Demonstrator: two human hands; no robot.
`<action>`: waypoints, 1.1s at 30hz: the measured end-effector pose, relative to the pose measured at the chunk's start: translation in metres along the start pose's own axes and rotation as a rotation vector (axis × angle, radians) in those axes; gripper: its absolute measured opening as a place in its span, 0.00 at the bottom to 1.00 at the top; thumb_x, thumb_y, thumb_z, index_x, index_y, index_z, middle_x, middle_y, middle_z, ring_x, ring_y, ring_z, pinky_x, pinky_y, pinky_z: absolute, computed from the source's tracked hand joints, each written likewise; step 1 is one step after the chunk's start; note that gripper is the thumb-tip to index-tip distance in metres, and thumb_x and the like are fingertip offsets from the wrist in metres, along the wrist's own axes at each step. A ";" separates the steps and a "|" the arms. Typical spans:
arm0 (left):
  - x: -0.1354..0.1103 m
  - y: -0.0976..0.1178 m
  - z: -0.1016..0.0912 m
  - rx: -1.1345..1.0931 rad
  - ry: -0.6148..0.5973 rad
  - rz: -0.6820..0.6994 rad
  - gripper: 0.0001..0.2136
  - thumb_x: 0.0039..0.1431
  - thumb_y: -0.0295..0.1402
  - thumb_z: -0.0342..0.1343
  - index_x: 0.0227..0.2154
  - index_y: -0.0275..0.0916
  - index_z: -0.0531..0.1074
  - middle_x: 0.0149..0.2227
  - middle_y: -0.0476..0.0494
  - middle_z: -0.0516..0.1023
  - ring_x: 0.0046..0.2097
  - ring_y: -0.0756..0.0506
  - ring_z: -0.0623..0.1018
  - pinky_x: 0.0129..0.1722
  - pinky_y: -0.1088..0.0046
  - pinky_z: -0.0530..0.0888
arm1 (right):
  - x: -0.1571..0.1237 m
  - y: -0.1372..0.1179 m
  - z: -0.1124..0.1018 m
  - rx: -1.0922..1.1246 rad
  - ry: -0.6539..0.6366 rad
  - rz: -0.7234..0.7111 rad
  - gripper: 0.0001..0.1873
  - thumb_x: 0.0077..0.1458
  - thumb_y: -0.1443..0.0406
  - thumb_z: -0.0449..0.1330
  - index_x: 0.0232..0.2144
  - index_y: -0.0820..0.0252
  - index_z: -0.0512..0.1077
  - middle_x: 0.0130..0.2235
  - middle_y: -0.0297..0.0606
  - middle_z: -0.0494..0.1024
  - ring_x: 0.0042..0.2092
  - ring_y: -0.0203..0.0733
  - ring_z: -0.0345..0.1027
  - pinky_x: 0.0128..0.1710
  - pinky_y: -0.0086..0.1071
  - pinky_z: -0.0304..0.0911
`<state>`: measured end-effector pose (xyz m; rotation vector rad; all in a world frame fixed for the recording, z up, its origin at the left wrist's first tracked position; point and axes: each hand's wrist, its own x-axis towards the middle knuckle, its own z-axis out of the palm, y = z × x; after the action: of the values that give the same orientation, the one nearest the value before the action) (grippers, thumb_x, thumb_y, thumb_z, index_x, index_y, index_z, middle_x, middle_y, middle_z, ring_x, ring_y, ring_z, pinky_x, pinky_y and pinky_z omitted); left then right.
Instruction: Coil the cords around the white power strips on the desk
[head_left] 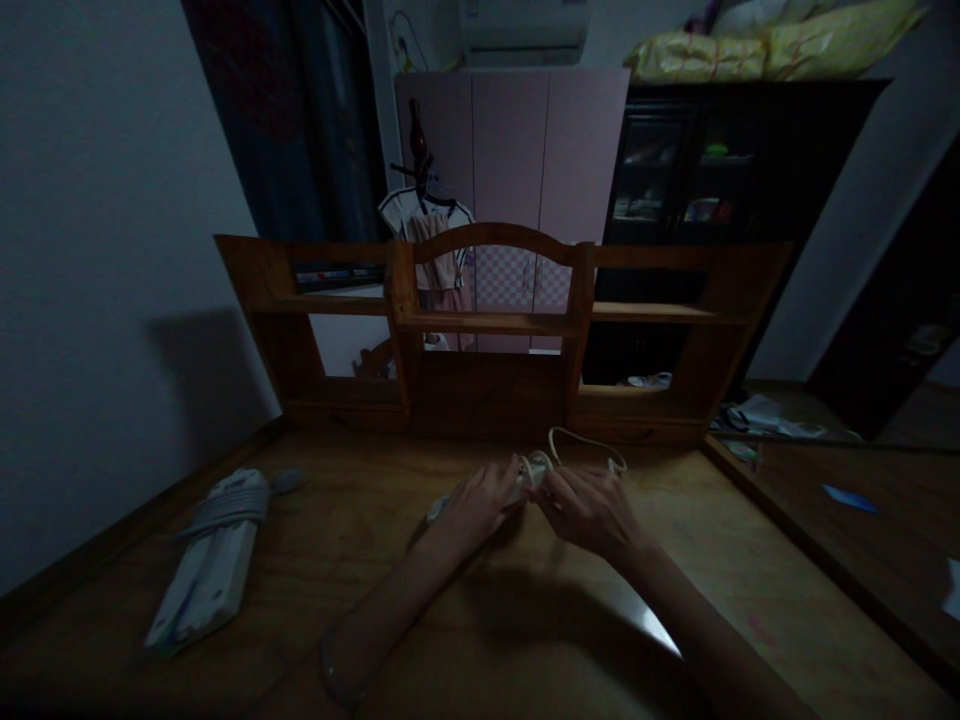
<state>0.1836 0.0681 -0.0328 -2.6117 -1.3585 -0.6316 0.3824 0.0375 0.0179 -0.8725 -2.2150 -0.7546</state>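
Observation:
Both my hands meet over the middle of a wooden desk (375, 600). My left hand (476, 503) is closed around a white power strip (525, 472) whose end sticks out under my palm. My right hand (589, 505) pinches the strip's white cable (581, 442) close to the strip. The cable loops up and back behind my fingers. The room is dim, so fine detail of the strip is hard to make out.
A second white power strip (210, 560) with its cord wound around it lies at the desk's left. A wooden shelf unit (487, 330) stands along the desk's back edge. A blue scrap (847, 497) lies on the adjoining surface at right. Wardrobes stand behind.

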 end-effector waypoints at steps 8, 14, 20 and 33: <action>-0.005 0.030 -0.017 0.022 -0.091 0.360 0.23 0.56 0.48 0.54 0.51 0.42 0.63 0.37 0.43 0.74 0.37 0.43 0.75 0.34 0.71 0.70 | -0.005 0.023 -0.015 0.132 0.019 0.066 0.20 0.60 0.65 0.52 0.16 0.60 0.66 0.16 0.31 0.67 0.19 0.30 0.55 0.26 0.30 0.45; -0.008 0.038 -0.018 0.010 -0.116 0.544 0.24 0.59 0.52 0.43 0.49 0.39 0.64 0.35 0.40 0.75 0.36 0.43 0.76 0.33 0.70 0.71 | -0.008 0.025 -0.013 0.407 -0.156 0.210 0.26 0.63 0.62 0.48 0.14 0.61 0.65 0.14 0.30 0.61 0.17 0.28 0.52 0.23 0.30 0.44; -0.014 0.031 -0.019 -0.075 0.042 0.639 0.24 0.60 0.49 0.44 0.46 0.33 0.66 0.42 0.30 0.75 0.42 0.37 0.76 0.38 0.62 0.74 | -0.011 0.031 0.009 0.721 -0.238 0.520 0.32 0.64 0.53 0.41 0.12 0.60 0.60 0.14 0.30 0.58 0.18 0.29 0.51 0.21 0.27 0.45; -0.007 0.020 -0.034 -0.591 0.398 -0.071 0.31 0.50 0.43 0.61 0.55 0.41 0.57 0.50 0.36 0.73 0.47 0.41 0.76 0.44 0.69 0.72 | -0.013 0.029 0.042 0.121 -0.550 0.355 0.21 0.65 0.63 0.40 0.41 0.64 0.72 0.24 0.40 0.75 0.23 0.37 0.66 0.22 0.29 0.43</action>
<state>0.1853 0.0407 -0.0035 -2.6133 -1.2788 -1.6797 0.3966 0.0795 -0.0107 -1.4962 -2.4243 -0.2207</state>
